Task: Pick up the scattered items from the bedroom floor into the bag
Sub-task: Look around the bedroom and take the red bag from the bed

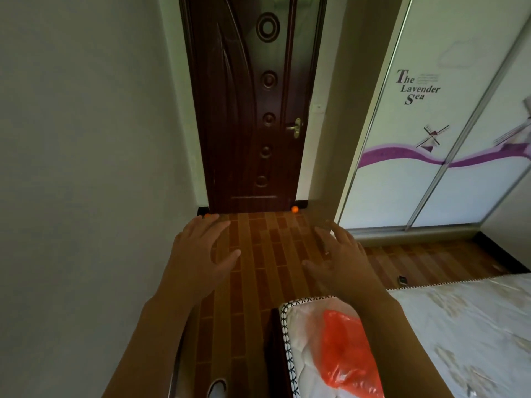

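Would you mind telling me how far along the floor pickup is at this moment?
Done: nothing visibly collected; the orange bag lies on the bed. In hand: nothing; left hand and right hand are open. Left: two orange balls by the door, a small dark item.

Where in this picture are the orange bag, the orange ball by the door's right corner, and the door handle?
orange bag [346, 351]: head view, on the middle of the plastic lying on the bed.
orange ball [294, 209]: head view, on the ball's centre, at the door's foot.
door handle [295, 127]: head view, on the brass lever.
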